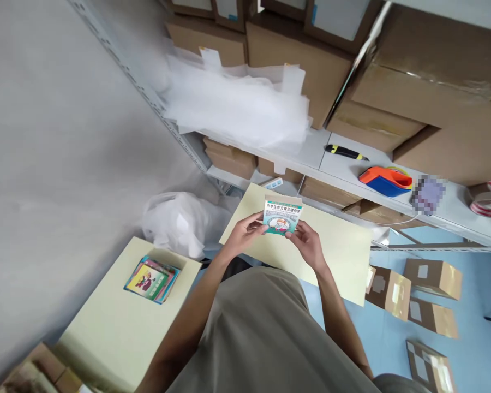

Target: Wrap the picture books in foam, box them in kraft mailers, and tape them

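Observation:
A small thick book (pixel 282 216) with a green and white cover and Chinese print is held up over the pale yellow table (pixel 343 256). My left hand (pixel 244 233) grips its left side, thumb on the cover's lower corner. On the opposite edge my right hand (pixel 306 244) is closed in the same way, its thumb at the lower right corner. The fingers behind the book are partly hidden. The cover faces me, and the page edges show along the top.
To the left, a stack of colourful booklets (pixel 152 279) lies on another yellow table (pixel 106 316). A white plastic bag (pixel 175 221) stands behind it. The shelf holds white plastic sleeves (pixel 237 103), a utility knife (pixel 346 152), a tape dispenser (pixel 387 181) and tape rolls (pixel 489 203). Cardboard boxes (pixel 431 277) sit on the floor.

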`<move>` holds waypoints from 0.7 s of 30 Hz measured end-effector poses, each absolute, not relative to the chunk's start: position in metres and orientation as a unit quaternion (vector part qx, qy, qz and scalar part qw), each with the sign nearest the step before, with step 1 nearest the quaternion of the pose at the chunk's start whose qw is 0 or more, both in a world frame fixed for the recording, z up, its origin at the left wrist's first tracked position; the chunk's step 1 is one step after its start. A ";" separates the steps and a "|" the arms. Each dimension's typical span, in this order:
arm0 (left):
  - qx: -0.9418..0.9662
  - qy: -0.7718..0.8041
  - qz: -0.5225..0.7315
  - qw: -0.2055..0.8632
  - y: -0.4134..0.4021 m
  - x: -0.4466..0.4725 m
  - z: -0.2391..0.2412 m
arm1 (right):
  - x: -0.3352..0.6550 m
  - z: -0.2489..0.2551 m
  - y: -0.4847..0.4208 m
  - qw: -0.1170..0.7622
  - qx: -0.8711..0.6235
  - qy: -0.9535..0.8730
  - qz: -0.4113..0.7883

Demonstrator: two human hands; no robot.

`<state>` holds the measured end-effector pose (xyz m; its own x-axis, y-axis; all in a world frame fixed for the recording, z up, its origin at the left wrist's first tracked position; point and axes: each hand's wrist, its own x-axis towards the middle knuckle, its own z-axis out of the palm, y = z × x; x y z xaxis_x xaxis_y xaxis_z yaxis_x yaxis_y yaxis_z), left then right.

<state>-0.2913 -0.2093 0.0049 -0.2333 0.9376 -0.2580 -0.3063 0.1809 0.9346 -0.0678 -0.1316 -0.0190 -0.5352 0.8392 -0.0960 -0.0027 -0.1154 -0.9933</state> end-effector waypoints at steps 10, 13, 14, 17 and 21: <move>0.318 0.501 0.580 0.558 -0.184 -0.261 0.036 | -0.029 0.018 -0.129 0.429 -0.363 -0.512 0.650; 0.345 0.481 0.591 0.549 -0.181 -0.257 0.044 | -0.023 0.028 -0.128 0.448 -0.365 -0.523 0.627; 0.359 0.473 0.596 0.541 -0.180 -0.257 0.047 | -0.022 0.032 -0.127 0.457 -0.365 -0.532 0.612; 0.406 0.449 0.616 0.504 -0.181 -0.259 0.054 | -0.021 0.046 -0.125 0.479 -0.350 -0.564 0.574; 0.448 0.432 0.629 0.466 -0.189 -0.267 0.063 | -0.025 0.066 -0.127 0.489 -0.301 -0.597 0.560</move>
<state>-0.2666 -0.1893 0.0626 -0.1645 0.9730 0.1618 -0.1986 -0.1933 0.9608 -0.0250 -0.1273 0.0662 -0.3413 0.9071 0.2464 -0.1886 0.1907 -0.9634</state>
